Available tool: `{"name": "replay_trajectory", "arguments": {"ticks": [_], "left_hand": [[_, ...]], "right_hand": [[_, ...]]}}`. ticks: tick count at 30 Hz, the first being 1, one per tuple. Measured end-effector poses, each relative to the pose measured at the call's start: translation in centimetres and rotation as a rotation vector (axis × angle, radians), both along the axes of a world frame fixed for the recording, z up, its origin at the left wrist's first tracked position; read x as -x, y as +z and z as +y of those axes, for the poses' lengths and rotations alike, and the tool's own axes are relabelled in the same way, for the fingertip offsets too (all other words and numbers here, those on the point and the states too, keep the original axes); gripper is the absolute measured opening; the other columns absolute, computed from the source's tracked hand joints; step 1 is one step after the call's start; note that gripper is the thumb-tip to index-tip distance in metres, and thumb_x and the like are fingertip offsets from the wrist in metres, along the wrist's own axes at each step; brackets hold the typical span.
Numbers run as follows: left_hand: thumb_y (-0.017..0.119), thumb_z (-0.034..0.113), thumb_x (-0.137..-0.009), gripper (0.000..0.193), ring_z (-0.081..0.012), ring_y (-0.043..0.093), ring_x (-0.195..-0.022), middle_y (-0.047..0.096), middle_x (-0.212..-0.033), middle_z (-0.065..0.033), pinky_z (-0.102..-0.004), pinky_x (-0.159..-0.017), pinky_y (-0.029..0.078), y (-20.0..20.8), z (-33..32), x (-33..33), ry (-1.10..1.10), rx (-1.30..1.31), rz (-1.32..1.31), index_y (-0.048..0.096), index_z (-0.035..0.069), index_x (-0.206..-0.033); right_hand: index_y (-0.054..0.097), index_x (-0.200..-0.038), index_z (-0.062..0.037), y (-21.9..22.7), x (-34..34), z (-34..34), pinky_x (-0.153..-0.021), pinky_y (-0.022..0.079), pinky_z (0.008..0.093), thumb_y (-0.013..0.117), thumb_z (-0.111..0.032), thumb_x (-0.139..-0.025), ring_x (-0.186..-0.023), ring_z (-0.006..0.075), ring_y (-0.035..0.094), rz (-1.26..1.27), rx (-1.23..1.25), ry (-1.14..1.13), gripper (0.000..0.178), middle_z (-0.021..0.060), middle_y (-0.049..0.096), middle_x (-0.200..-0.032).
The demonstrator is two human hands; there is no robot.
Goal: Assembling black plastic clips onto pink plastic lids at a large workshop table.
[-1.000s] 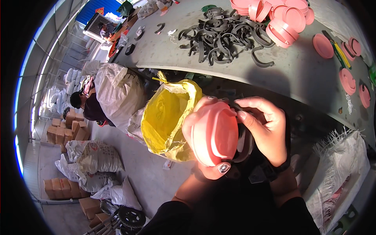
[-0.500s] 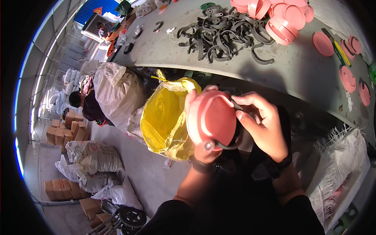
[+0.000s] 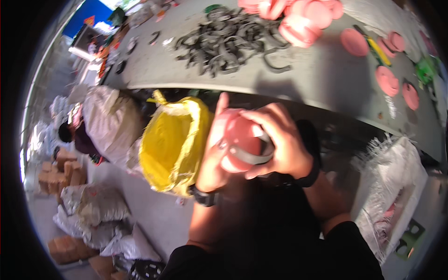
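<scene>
A round pink plastic lid (image 3: 241, 133) is between my hands, in front of my body, with a curved grey handle (image 3: 249, 157) across its lower side. My left hand (image 3: 212, 163) grips its left side, one finger pointing up. My right hand (image 3: 287, 142) wraps round the right side, fingertips on the top edge and thumb near the handle's end. Motion blur hides whether the handle's ends are fastened. On the table (image 3: 322, 88) lie a heap of dark grey handles (image 3: 228, 39) and a pile of pink lids (image 3: 303, 23).
A yellow woven sack (image 3: 170, 144) stands open-mouthed left of my hands; a white sack (image 3: 387, 196) is at the right. Loose pink lids (image 3: 354, 42) and a yellow-handled tool (image 3: 377, 50) lie on the table. Leftward, a person (image 3: 81, 137) bends beside a large sack (image 3: 109, 121).
The lid has turned in my hands, and the grey handle now spans its lower side. My right hand has moved from pinching one handle end to wrapping the lid's side. The view has shifted right.
</scene>
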State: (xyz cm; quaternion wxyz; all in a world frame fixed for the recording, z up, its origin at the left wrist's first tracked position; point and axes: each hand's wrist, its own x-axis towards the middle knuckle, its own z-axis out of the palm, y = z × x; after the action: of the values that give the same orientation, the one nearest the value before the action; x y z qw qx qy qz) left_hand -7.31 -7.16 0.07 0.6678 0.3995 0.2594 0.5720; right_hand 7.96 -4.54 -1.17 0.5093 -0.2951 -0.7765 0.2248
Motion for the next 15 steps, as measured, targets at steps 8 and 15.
{"name": "replay_trajectory", "arguments": {"ticks": [8,15], "left_hand": [[0.062,0.04,-0.074,0.086,-0.0233,0.031,-0.13,0.026,-0.144,-0.0162,-0.0345,-0.107,0.02,-1.9,0.9,-1.6,-0.332,-0.018,0.215,0.025,-0.003,-0.139],[0.05,0.058,-0.083,0.091,-0.0269,0.025,-0.133,0.012,-0.148,-0.0179,-0.0389,-0.106,0.025,-2.1,2.1,-2.4,-0.386,0.006,0.107,0.002,0.011,-0.145]], "right_hand": [[0.051,-0.086,-0.0049,-1.0,-3.2,-0.3,-0.064,0.042,0.0353,0.078,-0.032,-0.063,-0.071,0.0279,0.051,0.176,0.238,-0.097,0.044,0.0089,0.051,-0.076],[0.055,-0.102,-0.0037,1.5,-6.9,-0.3,-0.071,0.046,0.0272,0.068,-0.018,-0.077,-0.079,0.0107,0.057,0.035,0.583,-0.054,0.032,0.0062,0.061,-0.086]]}}
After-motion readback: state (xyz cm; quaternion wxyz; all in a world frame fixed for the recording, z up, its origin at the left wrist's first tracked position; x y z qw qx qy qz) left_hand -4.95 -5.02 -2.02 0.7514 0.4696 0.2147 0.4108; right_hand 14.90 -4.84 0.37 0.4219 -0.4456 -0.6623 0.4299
